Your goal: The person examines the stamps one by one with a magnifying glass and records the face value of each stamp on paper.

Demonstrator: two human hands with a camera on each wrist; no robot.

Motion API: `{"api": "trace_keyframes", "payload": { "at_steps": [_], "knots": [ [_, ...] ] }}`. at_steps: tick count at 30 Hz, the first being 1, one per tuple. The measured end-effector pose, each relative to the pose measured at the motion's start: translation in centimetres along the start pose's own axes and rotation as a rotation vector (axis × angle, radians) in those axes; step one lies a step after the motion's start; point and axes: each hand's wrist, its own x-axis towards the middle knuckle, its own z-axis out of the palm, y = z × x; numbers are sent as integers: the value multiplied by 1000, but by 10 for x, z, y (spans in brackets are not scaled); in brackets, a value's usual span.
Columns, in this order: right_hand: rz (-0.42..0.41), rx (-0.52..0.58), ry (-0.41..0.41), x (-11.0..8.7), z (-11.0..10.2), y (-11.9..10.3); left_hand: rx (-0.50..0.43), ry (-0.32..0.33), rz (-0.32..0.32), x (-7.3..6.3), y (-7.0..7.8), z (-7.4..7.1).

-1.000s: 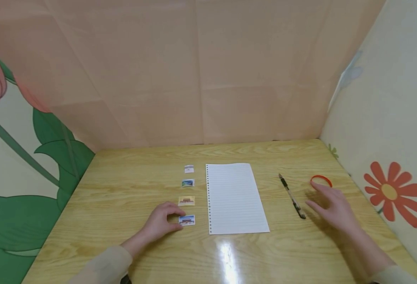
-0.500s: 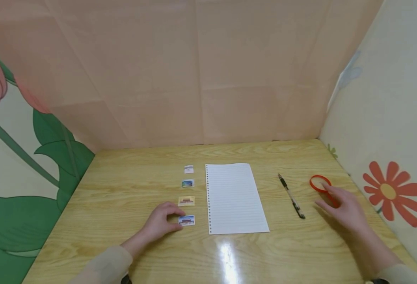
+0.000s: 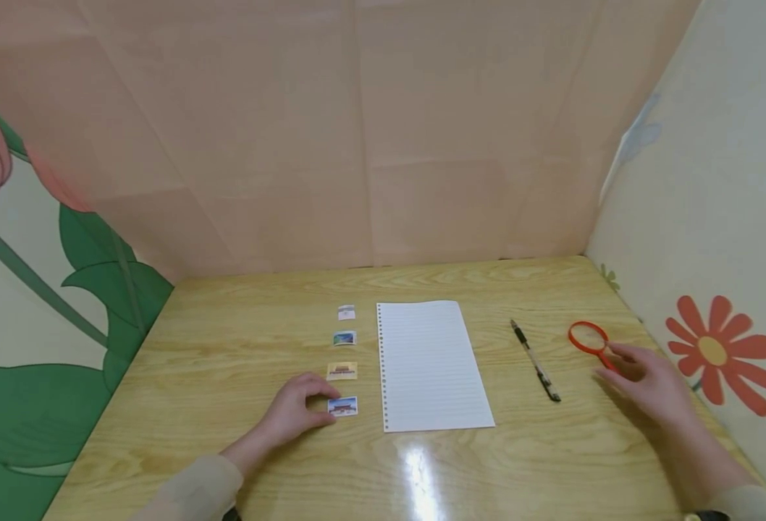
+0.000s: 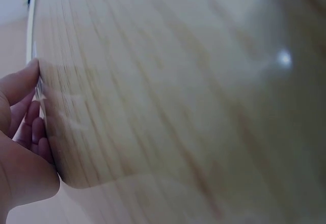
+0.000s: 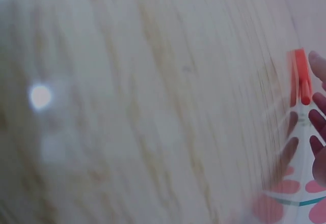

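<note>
In the head view my left hand (image 3: 297, 404) lies on the table, with thumb and index finger at the upper and lower left edges of a small stamp (image 3: 342, 407) showing a red-roofed building. The left wrist view shows those fingers (image 4: 20, 84) low against the tabletop. On the right, my right hand (image 3: 650, 383) hovers around the handle of a red magnifying glass (image 3: 588, 337), index finger and thumb on either side of it. From the right wrist, the spread fingers (image 5: 318, 66) appear beside the red handle (image 5: 302, 71), with a gap between.
Above the held stamp sit a yellow stamp (image 3: 342, 371), a blue-green stamp (image 3: 344, 338) and a pale stamp (image 3: 347, 312). A lined sheet of paper (image 3: 431, 369) lies mid-table, with a black pen (image 3: 534, 358) to its right. Walls border the wooden table (image 3: 240, 318).
My right hand has drawn back to the right from the ring of the magnifying glass to its handle, uncovering the ring. The left hand has stayed at the stamp.
</note>
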Motion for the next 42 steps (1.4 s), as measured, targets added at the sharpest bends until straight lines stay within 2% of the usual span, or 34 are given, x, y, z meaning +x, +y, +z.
{"api": "trace_keyframes", "payload": {
  "at_steps": [14, 20, 36, 42],
  "knots": [
    [63, 14, -39, -3, 1, 13, -16, -4, 5, 1, -1, 0],
    [44, -5, -42, -3, 2, 17, -19, -6, -10, 1, 1, 0],
    [92, -34, -65, 0, 5, 14, -29, -7, -22, -1, 1, -1],
    [127, -49, -46, 2, 8, 15, -19, 1, 0, 0, 0, 0]
  ]
}}
